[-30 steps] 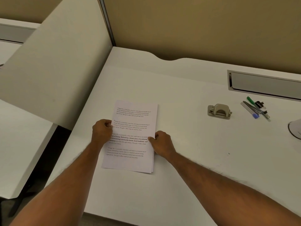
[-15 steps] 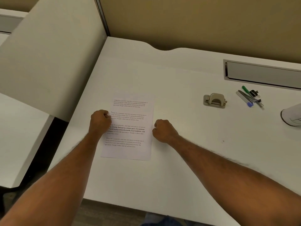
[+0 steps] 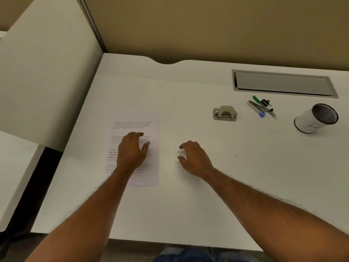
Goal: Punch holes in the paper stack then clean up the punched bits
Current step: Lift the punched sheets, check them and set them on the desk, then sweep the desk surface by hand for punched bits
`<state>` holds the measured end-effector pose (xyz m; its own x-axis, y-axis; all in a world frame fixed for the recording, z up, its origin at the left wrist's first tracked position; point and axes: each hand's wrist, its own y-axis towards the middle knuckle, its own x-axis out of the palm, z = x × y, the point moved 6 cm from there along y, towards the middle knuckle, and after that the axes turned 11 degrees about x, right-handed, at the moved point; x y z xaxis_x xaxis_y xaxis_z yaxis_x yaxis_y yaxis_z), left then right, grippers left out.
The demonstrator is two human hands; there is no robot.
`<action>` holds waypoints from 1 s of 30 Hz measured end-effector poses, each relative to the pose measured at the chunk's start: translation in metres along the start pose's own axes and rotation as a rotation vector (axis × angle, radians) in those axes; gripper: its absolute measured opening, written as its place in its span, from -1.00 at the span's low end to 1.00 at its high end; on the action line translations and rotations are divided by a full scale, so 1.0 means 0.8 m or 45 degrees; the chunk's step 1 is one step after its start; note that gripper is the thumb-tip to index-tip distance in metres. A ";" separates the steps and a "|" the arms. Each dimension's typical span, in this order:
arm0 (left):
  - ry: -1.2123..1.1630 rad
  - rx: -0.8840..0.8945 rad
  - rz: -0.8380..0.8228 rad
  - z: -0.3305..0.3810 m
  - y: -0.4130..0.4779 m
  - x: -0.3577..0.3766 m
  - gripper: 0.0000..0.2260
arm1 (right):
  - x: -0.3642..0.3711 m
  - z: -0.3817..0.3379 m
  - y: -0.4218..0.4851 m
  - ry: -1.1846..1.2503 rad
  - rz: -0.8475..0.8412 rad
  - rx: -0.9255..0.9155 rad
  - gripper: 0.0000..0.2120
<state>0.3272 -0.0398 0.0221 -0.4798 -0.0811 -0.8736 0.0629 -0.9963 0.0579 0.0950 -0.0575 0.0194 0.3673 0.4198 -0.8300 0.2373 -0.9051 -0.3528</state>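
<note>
Both grips sit loose and empty, left hand (image 3: 132, 152) over paper stack (image 3: 153, 174), right hand (image 3: 196, 159) beside.

The table (image 3: 188, 205) is plain white. The paper stack (image 3: 136, 125) is white with lines of black print. The hole punch (image 3: 224, 113) is dull grey. Beside it lie a green pen (image 3: 256, 99), a blue cap (image 3: 261, 115) and a black binder clip (image 3: 265, 102). The cup (image 3: 309, 123) is white with a dark rim. The partition (image 3: 207, 25) is tan.

We see the paper stack (image 3: 153, 164), white sheets printed with short blocks of black text, lying flat and squared toward the left of the worktop (image 3: 188, 205), and well apart to its right the small grey metal hole punch (image 3: 224, 113) resting on its base.
</note>
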 end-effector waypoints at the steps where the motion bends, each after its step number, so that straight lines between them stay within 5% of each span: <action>1: 0.011 0.030 -0.022 0.011 0.000 0.007 -0.60 | -0.005 0.008 -0.004 -0.018 0.021 -0.013 -0.62; 11: 0.121 0.245 -0.260 0.117 -0.011 0.079 -0.28 | -0.035 0.113 -0.042 -0.180 0.130 0.054 -0.20; 30: 0.149 0.433 -0.474 0.221 -0.022 0.194 -0.25 | -0.048 0.256 -0.064 -0.035 0.127 0.174 -0.27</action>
<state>0.0965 -0.0400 -0.0290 -0.3134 0.2651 -0.9119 -0.3913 -0.9110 -0.1304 -0.1153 -0.0415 -0.0192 0.3577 0.3270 -0.8747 0.0756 -0.9437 -0.3219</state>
